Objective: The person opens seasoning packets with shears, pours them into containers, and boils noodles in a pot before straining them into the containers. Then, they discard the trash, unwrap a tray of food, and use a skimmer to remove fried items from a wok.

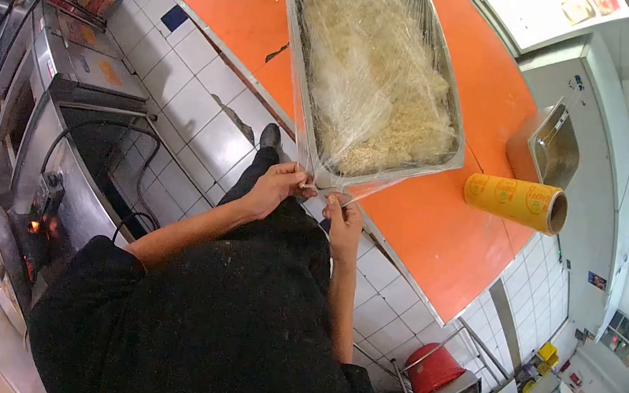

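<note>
Here, left grip [281, 189] and right grip [344, 223] pinch film [360, 93] — tray [306, 72] just beyond.

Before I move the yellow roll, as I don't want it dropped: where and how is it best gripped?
Probably around the middle of the yellow roll, the right hand coming from above once free of the film: the roll lies on its side on the orange table, barrel uncovered, hollow end by the edge, a metal container beyond.
</note>
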The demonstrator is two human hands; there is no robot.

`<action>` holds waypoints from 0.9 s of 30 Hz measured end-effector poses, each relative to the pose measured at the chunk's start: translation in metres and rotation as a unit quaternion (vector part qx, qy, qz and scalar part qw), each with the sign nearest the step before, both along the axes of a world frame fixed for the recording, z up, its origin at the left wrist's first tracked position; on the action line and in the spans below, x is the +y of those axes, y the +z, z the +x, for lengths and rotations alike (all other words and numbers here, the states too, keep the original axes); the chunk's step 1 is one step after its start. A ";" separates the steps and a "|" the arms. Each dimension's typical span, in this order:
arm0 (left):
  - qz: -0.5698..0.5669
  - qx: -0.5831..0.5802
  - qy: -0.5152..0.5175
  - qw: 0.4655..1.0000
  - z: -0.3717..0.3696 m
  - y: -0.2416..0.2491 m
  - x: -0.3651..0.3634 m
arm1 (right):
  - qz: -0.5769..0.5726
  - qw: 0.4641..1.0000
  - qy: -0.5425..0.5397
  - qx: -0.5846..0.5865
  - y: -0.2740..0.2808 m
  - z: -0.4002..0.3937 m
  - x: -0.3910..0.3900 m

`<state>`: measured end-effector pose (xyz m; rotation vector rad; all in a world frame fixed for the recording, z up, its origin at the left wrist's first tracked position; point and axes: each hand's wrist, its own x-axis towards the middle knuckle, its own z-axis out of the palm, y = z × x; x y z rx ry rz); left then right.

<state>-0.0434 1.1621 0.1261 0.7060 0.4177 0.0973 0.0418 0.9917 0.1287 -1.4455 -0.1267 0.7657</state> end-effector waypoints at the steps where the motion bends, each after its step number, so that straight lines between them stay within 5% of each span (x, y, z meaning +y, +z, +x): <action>1: 0.002 0.000 0.000 1.000 0.002 0.004 0.001 | -0.007 1.000 0.011 0.007 0.003 0.003 0.000; 11: -0.001 0.070 -0.022 0.997 0.001 0.043 0.009 | -0.005 0.995 0.065 0.079 0.043 0.011 -0.008; 14: -0.025 0.064 -0.044 0.997 0.028 0.082 0.025 | 0.027 0.994 0.003 0.109 0.059 0.020 0.000; 19: 0.131 -0.060 -0.081 0.986 0.139 0.142 0.078 | -0.032 0.975 -0.035 -0.215 0.125 0.149 0.050; 22: 0.221 -0.125 -0.078 0.964 0.241 0.156 0.114 | 0.011 0.991 -0.063 -0.114 0.114 0.261 0.087; 24: 0.405 -0.143 -0.045 0.902 0.288 0.141 0.130 | 0.008 0.993 -0.099 -0.063 0.094 0.302 0.091; 25: 0.403 -0.148 -0.044 0.902 0.291 0.137 0.132 | 0.000 0.985 -0.152 -0.082 0.082 0.318 0.088; 27: 0.705 -0.166 -0.148 0.673 0.302 0.136 0.137 | 0.000 0.972 -0.206 -0.112 0.082 0.343 0.093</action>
